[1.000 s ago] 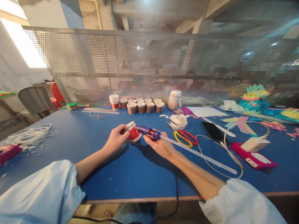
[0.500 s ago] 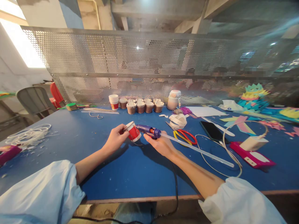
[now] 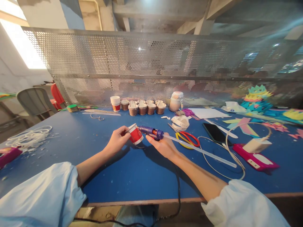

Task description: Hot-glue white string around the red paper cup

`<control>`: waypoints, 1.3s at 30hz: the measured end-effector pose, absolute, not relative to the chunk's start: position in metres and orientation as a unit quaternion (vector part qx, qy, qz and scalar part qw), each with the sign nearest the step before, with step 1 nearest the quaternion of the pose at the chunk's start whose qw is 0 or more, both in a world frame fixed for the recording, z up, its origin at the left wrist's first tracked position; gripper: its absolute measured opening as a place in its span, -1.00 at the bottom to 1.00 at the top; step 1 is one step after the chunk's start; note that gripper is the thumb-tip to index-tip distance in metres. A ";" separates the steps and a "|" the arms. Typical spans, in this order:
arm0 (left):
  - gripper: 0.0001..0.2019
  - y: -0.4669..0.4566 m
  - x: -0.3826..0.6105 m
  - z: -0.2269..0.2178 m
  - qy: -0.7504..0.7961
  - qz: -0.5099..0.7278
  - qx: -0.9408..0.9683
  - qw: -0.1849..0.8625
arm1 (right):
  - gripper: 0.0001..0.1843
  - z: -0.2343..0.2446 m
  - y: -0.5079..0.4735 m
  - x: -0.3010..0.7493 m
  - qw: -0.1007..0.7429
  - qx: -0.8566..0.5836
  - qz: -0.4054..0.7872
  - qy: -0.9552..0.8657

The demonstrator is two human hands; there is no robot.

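Note:
A red paper cup (image 3: 135, 135) with a white rim is tilted in my left hand (image 3: 117, 138), whose fingers are closed on its rim side. My right hand (image 3: 164, 146) is wrapped round a blue hot glue gun (image 3: 151, 132). The gun's nozzle points left and meets the cup's side near the rim; whether it touches, I cannot tell. A long clear glue stick (image 3: 201, 150) juts from the back of the gun. A thin dark strand hangs below the cup. The gun's black cord (image 3: 178, 183) runs down over the table's front edge.
Behind stand several wrapped cups with handles (image 3: 142, 108) and a stack of paper cups (image 3: 115, 103). To the right lie scissors (image 3: 189, 139), a ribbon roll (image 3: 180, 123), a phone (image 3: 214, 132) and a pink power strip (image 3: 255, 157). White cord (image 3: 30, 135) is coiled at left.
Almost nothing differs. The cup and the glue gun have shifted very slightly, and the rear end of the glue stick sits a touch higher.

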State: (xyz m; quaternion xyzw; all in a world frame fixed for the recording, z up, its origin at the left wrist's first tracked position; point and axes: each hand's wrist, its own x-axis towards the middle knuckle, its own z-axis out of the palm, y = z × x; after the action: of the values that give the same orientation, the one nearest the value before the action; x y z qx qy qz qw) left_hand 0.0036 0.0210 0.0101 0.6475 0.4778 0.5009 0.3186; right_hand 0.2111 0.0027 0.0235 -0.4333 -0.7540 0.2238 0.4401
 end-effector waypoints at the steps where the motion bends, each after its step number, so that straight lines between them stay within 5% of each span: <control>1: -0.90 0.021 0.004 0.010 0.476 0.502 0.648 0.318 | -0.69 0.023 0.003 0.211 0.441 -0.434 0.224 -0.753; 28: -0.85 0.020 0.005 0.012 0.483 0.486 0.663 0.302 | -0.75 0.018 -0.006 0.203 0.427 -0.437 0.195 -0.767; 39: -0.91 0.024 0.003 0.008 0.497 0.496 0.639 0.313 | -0.59 0.011 0.030 0.227 0.403 -0.540 0.207 -0.709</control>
State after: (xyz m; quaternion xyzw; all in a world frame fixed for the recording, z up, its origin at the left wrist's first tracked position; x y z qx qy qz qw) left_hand 0.0032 0.0242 0.0085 0.6393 0.4968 0.4962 0.3134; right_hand 0.2266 0.0301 0.0114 -0.5400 -0.7093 0.2071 0.4030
